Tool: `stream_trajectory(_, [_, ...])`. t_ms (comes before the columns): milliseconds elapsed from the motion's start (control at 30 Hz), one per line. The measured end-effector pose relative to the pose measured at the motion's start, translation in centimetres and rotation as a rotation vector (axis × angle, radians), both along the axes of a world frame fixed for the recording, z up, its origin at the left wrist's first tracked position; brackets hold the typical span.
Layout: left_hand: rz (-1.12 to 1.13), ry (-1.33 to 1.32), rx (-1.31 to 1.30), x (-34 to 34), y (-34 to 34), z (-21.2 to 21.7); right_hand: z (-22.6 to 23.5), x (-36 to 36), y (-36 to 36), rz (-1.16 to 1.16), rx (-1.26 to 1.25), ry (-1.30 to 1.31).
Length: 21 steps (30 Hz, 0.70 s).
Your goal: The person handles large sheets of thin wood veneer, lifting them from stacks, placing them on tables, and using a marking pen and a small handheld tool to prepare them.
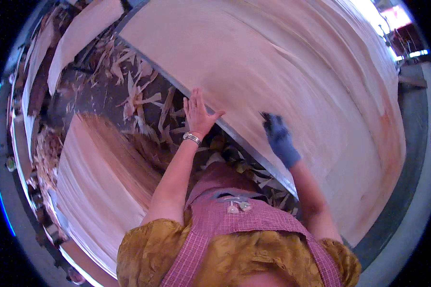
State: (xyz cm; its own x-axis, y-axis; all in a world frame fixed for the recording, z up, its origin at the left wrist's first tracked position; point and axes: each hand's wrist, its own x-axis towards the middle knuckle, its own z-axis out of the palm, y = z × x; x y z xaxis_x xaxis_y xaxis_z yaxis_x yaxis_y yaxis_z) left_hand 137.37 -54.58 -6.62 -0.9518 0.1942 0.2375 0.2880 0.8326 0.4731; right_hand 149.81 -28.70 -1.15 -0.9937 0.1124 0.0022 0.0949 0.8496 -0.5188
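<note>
I am looking down from afar on the bare left hand point(199, 116), which is holding its fingers splayed at the edge of a broad pale wooden sheet point(254, 76), a metal wristband point(192, 138) circling its wrist, while the right hand point(277, 135), in a blue-grey glove point(285, 147), is hovering over or touching that sheet, I cannot tell which. A grey strip point(273, 173) is running along the sheet's edge, and curled wood scraps point(140, 100) are littering the dark floor point(88, 95). Pale sheets point(93, 182) are lying at lower left, and a checked pink apron point(263, 215) is covering a mustard shirt point(148, 244).
</note>
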Motion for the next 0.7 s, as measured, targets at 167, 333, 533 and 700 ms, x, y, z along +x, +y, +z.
stream_trajectory(167, [-0.034,-0.072,0.030,-0.6,-0.4,1.4,-1.1,-14.6,-6.4,0.711,0.343,-0.031])
stream_trajectory(333, [-0.017,-0.155,-0.068,-1.8,0.7,2.6,-2.5,-20.4,-8.7,1.091,0.554,-0.017])
stream_trajectory(533, [-0.006,-0.224,-0.155,-2.3,1.7,2.1,-2.6,-19.6,-5.3,0.997,0.555,-0.106])
stream_trajectory(700, [-0.046,-0.310,-0.367,-2.4,2.8,1.6,-2.4,-13.3,7.2,0.770,0.400,-0.195])
